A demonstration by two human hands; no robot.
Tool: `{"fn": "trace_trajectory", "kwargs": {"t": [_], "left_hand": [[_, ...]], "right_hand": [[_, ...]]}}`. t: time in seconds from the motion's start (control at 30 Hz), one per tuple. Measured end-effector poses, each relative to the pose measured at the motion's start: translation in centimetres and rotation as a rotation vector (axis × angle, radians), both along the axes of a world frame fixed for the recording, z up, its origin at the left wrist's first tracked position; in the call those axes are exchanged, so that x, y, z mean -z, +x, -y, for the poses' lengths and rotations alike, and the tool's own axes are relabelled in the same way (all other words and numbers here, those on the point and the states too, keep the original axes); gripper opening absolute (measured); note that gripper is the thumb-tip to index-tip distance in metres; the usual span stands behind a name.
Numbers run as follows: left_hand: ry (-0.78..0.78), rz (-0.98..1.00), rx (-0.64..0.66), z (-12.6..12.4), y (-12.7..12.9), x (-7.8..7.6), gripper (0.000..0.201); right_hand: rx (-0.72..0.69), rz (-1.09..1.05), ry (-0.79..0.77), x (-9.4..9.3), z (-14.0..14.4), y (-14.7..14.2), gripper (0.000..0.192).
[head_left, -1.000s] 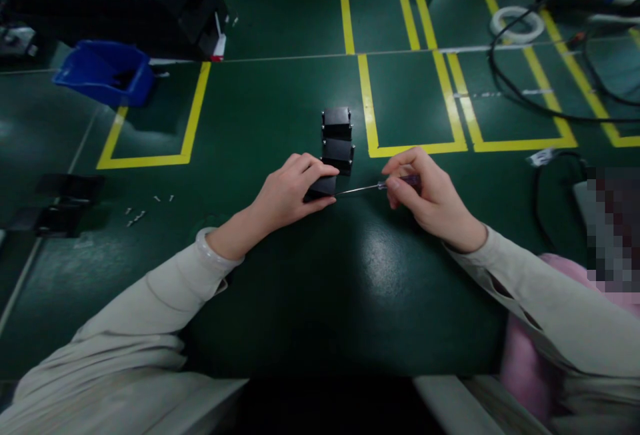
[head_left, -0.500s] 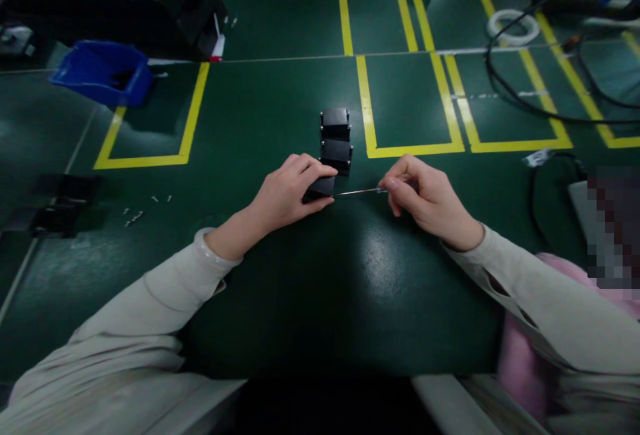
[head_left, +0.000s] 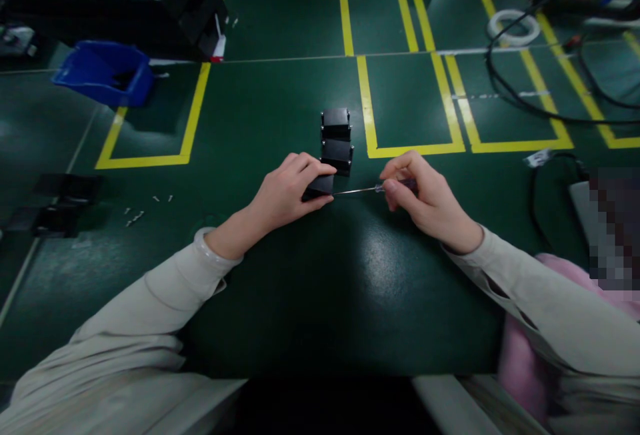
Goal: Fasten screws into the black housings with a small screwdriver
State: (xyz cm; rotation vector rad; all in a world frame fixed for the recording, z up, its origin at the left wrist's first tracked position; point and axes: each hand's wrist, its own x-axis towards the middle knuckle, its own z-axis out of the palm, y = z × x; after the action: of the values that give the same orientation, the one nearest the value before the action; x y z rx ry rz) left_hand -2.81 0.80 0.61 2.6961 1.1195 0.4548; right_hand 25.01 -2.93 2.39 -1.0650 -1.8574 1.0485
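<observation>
Left hand (head_left: 285,195) curled palm-down, right hand (head_left: 425,198) pinching, both forearms angled inward.

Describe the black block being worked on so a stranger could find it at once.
On the green table, three small black blocks line up beside the yellow-taped rectangle. It is the nearest black block, the only one under the left hand, with the right hand's screwdriver at its side.

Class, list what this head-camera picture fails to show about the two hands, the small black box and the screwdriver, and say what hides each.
- Head view: most of the black box, covered by the left hand.
- Screwdriver tip: where it meets the box is too small and dark to tell.
- Screwdriver handle: mostly wrapped by the right hand.
- Small parts on the green mat: too small to identify.
</observation>
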Motion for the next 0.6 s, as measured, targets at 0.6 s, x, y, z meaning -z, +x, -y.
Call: {"fn": "trace_trajectory", "kwargs": {"t": [0.6], "left_hand": [[0.007, 0.004, 0.021, 0.31, 0.23, -0.25, 0.041]], "right_hand": [[-0.010, 0.000, 0.004, -0.27, 0.00, 0.01, 0.015]]}}
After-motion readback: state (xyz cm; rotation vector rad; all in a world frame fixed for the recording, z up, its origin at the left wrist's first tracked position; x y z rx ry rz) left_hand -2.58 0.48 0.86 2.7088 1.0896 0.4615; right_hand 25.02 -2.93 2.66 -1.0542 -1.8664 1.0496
